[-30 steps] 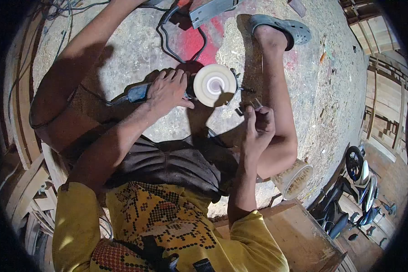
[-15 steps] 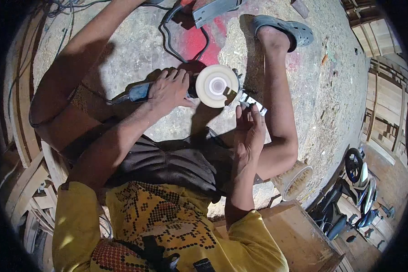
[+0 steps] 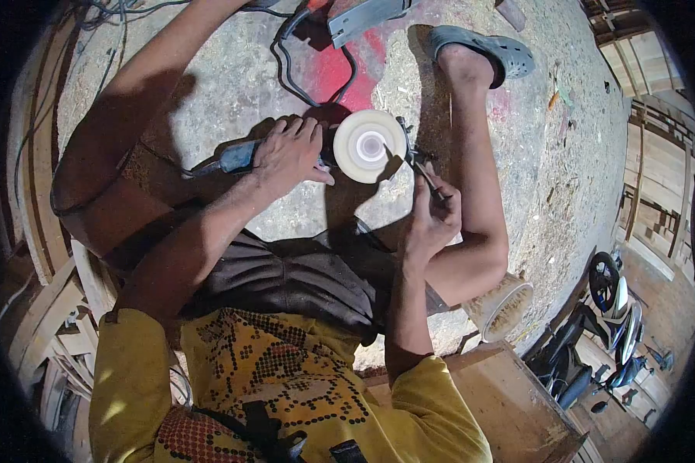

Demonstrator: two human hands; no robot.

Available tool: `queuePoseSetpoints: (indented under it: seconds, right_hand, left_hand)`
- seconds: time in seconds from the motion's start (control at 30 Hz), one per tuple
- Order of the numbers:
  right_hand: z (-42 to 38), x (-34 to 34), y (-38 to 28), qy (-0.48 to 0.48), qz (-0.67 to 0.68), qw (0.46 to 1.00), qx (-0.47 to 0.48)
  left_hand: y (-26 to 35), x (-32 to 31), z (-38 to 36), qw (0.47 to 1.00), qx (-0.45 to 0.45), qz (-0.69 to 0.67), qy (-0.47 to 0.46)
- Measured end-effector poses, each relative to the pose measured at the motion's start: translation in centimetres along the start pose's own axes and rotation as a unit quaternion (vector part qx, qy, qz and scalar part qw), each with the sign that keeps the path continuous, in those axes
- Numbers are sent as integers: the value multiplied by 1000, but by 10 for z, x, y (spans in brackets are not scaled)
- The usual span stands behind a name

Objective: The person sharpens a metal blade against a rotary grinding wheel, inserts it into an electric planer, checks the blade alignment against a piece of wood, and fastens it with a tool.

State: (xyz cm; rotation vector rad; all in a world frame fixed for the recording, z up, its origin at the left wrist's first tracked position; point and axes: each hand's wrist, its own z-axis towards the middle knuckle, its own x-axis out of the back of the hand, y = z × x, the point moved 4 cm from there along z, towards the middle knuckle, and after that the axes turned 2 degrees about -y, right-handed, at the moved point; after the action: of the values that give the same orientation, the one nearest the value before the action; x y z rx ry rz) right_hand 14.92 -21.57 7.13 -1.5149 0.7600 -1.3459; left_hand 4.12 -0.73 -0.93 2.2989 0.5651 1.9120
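My left hand (image 3: 289, 154) presses down round the body of an angle grinder, its blue handle (image 3: 238, 157) pointing left along the floor. The grinder's pale round disc (image 3: 369, 143) faces up, just right of that hand's fingers. At the disc's lower right, my right hand (image 3: 436, 216) is closed on a small flat metal piece (image 3: 422, 174), seen nearly edge-on. The piece's tip is close to the disc's rim, and a dark shadow falls across the disc. Fingers hide its lower part.
A red and grey power tool (image 3: 363, 23) with a looped black cord (image 3: 284, 65) lies ahead. My right leg (image 3: 475, 147) flanks the grinder, its foot in a grey clog (image 3: 510, 58). A tub (image 3: 502, 309) and a wooden box (image 3: 502, 401) stand lower right; a motorbike (image 3: 610, 324) is beyond.
My right hand has turned over from palm up to a closed grip. The metal piece has swung from showing its bright, notched flat face to nearly edge-on. My left hand stays put.
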Motion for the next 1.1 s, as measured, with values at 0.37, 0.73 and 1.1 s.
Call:
queuePoseSetpoints:
  seconds: [0.37, 0.73, 1.1]
  right_hand:
    - [-10, -13, -15, -85, -343, 900, 254]
    - [-19, -10, -8, -72, -319, 913, 244]
    - [-26, -8, -4, -52, -303, 929, 206]
  left_hand:
    - [-1, -2, 1, 1000, -3, 5, 9]
    - [0, -2, 2, 999, -9, -6, 36]
    - [1, 2, 3, 1000, 0, 11, 0]
